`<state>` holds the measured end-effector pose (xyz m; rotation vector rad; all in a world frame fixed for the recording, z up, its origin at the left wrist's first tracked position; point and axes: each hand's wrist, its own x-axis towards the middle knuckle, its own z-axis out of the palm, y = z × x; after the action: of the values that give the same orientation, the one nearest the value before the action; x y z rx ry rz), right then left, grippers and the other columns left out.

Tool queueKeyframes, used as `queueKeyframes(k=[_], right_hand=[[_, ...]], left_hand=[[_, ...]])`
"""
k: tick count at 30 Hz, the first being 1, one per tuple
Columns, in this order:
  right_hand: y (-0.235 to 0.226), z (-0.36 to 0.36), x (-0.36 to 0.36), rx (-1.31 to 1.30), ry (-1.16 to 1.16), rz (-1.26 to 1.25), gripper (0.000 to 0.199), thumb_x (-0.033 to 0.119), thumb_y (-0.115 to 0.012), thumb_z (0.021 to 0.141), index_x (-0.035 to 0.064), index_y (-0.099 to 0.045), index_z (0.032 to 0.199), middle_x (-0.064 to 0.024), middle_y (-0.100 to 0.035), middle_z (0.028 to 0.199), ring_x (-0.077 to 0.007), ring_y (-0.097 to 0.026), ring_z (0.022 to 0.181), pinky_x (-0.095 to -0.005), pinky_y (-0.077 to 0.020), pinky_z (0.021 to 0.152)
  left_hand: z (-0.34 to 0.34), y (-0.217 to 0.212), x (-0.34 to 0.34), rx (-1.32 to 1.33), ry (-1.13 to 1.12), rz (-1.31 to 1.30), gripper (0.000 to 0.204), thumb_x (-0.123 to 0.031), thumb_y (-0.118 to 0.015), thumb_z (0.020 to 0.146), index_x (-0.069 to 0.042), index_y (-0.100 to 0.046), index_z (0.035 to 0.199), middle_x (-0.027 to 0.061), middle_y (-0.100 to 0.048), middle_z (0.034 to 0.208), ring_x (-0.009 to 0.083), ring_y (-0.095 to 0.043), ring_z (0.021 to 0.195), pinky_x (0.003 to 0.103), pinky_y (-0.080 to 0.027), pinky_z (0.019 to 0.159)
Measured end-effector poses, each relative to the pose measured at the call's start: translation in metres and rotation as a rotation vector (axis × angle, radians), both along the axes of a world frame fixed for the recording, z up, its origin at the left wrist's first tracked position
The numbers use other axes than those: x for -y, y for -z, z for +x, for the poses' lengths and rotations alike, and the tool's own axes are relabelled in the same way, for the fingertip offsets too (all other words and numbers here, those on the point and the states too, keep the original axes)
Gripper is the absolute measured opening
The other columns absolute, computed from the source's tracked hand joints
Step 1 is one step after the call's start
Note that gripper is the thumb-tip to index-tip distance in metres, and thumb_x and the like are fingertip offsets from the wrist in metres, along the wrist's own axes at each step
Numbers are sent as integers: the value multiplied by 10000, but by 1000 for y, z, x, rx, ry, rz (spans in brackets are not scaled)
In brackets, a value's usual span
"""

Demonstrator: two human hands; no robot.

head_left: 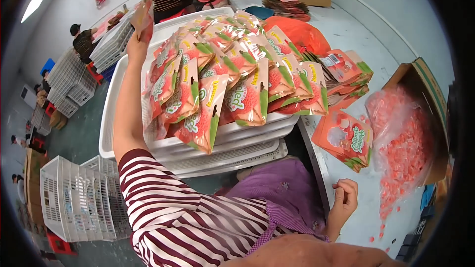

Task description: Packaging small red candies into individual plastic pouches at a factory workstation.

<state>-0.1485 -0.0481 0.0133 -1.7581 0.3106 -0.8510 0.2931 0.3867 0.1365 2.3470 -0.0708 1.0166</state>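
Note:
My left hand (137, 48) is raised at the far left of a stack of white plastic trays (110, 131), its fingers closed round the lower end of a pink candy pouch (144, 16). Heaped on the top tray are many filled pink pouches (245, 101) with green corners and a hanging hole. Over the tabletop at the right, my right hand (345, 199) is loosely curled, with nothing visible in it. Closest to that hand lies a small fan of flat pouches (344, 138). Beyond it is a larger pile of flat pouches (341, 69).
A cardboard carton (440, 113) at the right holds a clear bag of small pink wrapped candies (401, 133), some spilling onto the table (316, 188). A red plastic bag (299, 34) lies behind the pouches. White crates (81, 200) stand on the floor at left. Co-workers sit farther back.

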Motion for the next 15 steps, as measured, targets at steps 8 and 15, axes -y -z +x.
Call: queueKeyframes(k=[8,15], right_hand=[[7,-2,-1,-76,126,50,72,-52,-509,824,-18,-563,859,-81,-516,942,-150,-522,793,-244,-435,739],[12,6,14,-179,142,-152,111,-33,-545,781,-14,-582,885,-106,-553,918,-201,-537,820,-287,-433,753]], left_hand=[[37,49,-9,-579,306,-86,859,-551,-641,753,-30,-340,1367,163,-500,1265,227,-478,1166,317,-346,989],[-1,31,-5,-335,301,91,597,-443,-407,926,-34,-351,1357,130,-381,1382,239,-327,1294,319,-211,1075]])
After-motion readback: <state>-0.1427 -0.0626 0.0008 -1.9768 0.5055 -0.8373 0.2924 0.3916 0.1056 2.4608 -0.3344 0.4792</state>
